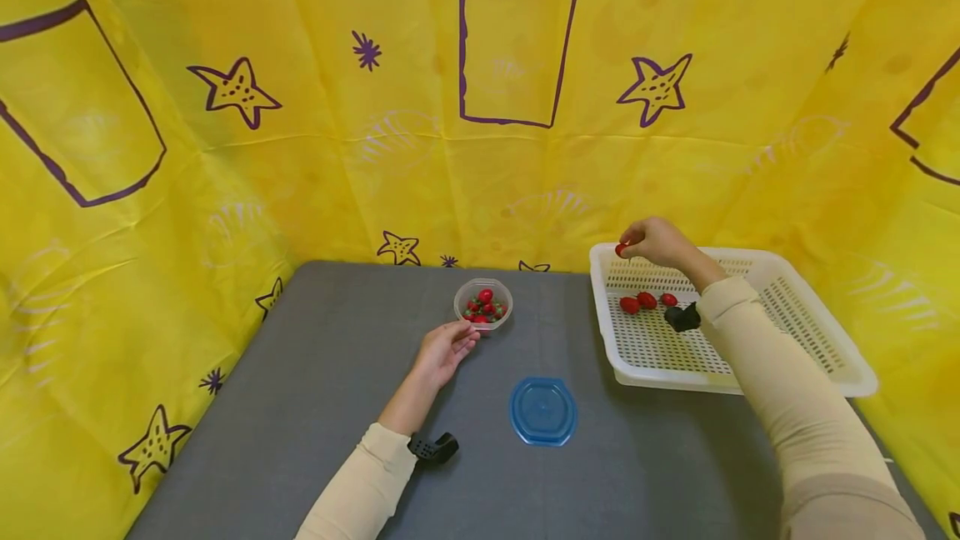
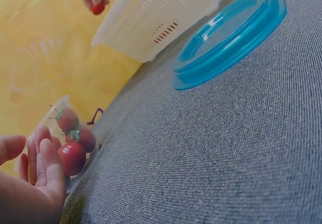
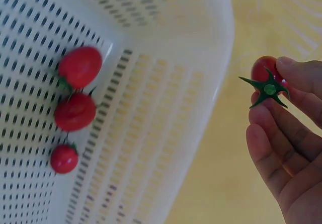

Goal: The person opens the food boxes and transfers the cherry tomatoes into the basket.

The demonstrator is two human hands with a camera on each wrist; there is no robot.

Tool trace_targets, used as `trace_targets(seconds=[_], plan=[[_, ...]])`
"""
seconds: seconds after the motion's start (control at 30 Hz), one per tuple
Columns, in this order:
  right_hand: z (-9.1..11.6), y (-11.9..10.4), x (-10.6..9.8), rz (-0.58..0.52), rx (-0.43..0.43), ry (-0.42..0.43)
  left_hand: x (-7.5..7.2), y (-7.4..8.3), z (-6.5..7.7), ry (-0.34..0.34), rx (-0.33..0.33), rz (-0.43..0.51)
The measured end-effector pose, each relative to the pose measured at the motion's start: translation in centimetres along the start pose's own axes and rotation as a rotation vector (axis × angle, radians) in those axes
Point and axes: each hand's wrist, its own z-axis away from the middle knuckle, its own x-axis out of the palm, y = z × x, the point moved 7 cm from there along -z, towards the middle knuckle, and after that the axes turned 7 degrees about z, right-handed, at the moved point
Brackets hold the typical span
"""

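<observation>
The head camera is looking forward and down from above the near side of the desk (image 1: pixel 330 407), taking in both hands, the basket (image 1: pixel 675 381), the tub (image 1: pixel 495 326), the lid (image 1: pixel 543 412) and the yellow cloth (image 1: pixel 420 182) behind, all from well back. The left wrist camera is sitting low over the desk, tilting so the surface is sloping across its frame; it is facing past the nearby left hand (image 1: pixel 442 352) toward the tub, with the lid in the middle range and the basket farther off. The right wrist camera is peering closely down into the basket, with the right hand (image 1: pixel 660 242) and its tomato (image 3: pixel 262 69) filling one side. All three views are sharing the right hand, tomato and basket; the head and left wrist views are also sharing the tub and lid.
</observation>
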Motion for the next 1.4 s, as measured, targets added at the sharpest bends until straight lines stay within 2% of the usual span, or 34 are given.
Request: trace_targets(seconds=[0.53,1.1,1.4], plan=[[2.6,6.2,-0.3,0.046,0.123,-0.04,-0.1,0.0,-0.2,0.001,0.005,-0.015],[4.0,10.9,2.5,0.099,0.204,-0.134,-0.2,0.1,-0.3,0.01,-0.004,0.0],[4.3,13.1,3.9,0.164,0.248,-0.186,-0.1,0.1,-0.3,0.018,-0.005,0.007]])
